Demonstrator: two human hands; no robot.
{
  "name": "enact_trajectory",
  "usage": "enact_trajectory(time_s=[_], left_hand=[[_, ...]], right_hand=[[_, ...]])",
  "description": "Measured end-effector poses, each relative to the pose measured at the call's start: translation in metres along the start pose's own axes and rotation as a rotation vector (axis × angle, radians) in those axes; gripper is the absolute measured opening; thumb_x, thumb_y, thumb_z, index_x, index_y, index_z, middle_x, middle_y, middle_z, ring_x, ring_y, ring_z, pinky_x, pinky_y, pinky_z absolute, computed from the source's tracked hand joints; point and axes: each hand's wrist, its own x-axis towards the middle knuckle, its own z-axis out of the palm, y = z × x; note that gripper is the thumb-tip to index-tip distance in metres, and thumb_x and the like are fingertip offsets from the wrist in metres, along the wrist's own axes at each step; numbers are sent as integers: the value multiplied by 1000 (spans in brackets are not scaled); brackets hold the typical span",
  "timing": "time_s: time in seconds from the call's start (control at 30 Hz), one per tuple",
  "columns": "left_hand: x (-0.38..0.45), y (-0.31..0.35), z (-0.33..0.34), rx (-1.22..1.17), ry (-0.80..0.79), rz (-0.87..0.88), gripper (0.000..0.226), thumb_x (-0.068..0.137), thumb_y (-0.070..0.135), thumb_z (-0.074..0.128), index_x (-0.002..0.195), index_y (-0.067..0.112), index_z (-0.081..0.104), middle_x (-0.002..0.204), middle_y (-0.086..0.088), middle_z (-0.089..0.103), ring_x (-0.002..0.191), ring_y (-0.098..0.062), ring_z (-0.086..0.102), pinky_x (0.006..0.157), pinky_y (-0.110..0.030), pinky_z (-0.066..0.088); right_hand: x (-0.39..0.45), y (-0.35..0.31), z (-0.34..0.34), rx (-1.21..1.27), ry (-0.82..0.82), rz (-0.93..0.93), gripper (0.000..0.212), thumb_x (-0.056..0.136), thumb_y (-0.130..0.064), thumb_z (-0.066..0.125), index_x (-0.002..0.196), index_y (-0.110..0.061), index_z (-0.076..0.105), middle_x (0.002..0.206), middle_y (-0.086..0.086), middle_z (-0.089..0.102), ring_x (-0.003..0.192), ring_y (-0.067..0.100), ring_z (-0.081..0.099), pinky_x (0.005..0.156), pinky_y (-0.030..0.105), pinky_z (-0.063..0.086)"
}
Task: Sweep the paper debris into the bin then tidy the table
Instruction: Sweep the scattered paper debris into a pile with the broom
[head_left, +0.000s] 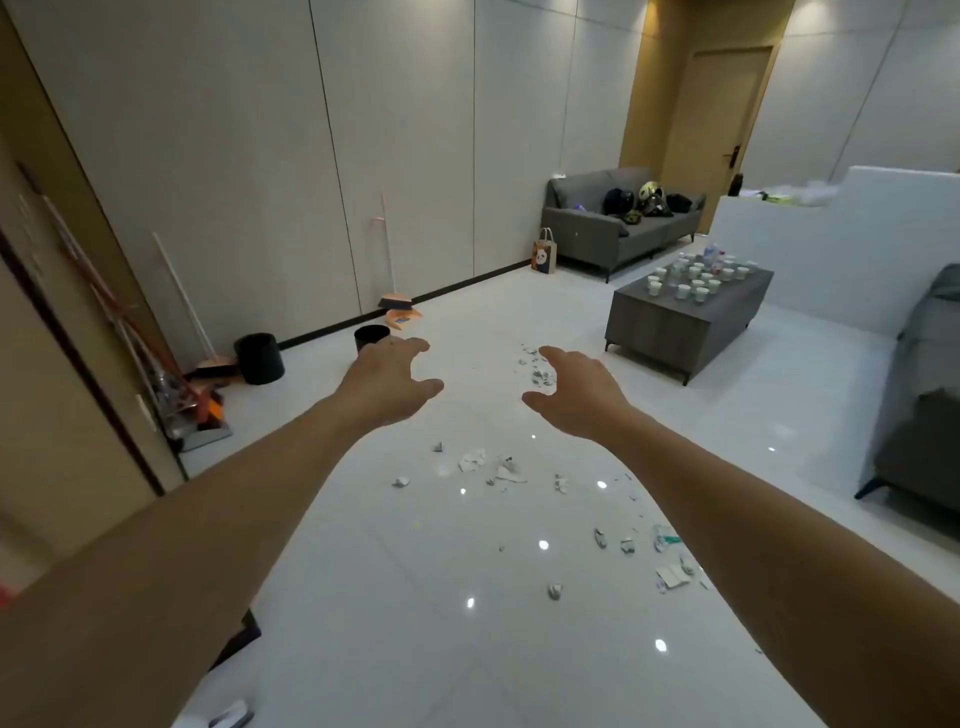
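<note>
The single head-worn wide-angle camera looked forward and down from standing height across a glossy white tiled floor (467, 649). Both bare forearms reached into frame from the bottom corners, close to the lens. A grey panelled wall (260, 156) stood well beyond.

Two bare arms reach out over the floor, the left hand (387, 382) and the right hand (579, 397) side by side with a gap between them. Small torn paper bits (493, 467) lie on the shiny tiled floor (467, 649) under and past the hands. Far left, a round black bin (258, 358) stands by the wall. Right of it stands a second round black bin (371, 338), with a long-handled broom and dustpan (397, 306) behind it against the wall. On the right is a low grey table (680, 322) with many small paper cups (691, 278) on top. Behind the table is a grey sofa (618, 223).
</note>
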Motion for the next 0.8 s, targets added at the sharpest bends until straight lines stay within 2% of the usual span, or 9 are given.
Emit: enact_trajectory(time_s=[0.3,0.43,0.6,0.7,0.8], left_hand=[[184,-30,69,-3,-14,-87,67,83,50,67,143,28,45,147,-3,44,132,-25,40,101,-38,39],[283,-30,89,19,-50,-139,68,84,49,67,144,28,43,148,-3,42,133,-24,39,104,-39,39],[396,-31,99,18,-38,-140,66,83,49,66,143,29,45,146,-1,43,133,-24,39,106,-42,40],[457,-39,111,19,-68,-140,60,83,50,64,137,28,50,140,-2,48,127,-25,43,102,-45,43],[520,-55,132,19,-82,-143,58,85,50,63,137,28,49,141,-2,47,127,-25,43,103,-43,43]], right_hand=[[214,50,54,16,-25,-43,74,92,-47,62,154,-21,32,148,8,48,135,32,42,107,44,40],[320,74,60,46,-75,-47,73,92,-47,61,153,-21,32,144,8,49,133,31,43,102,43,43],[433,95,65,60,-89,-47,73,91,-46,62,153,-20,32,144,9,50,133,32,42,101,42,42],[492,103,77,68,-107,-39,73,91,-45,62,153,-20,33,142,9,51,132,31,44,99,41,43],[554,111,95,62,-114,-28,73,91,-44,62,153,-20,33,143,9,51,132,32,44,100,42,44]])
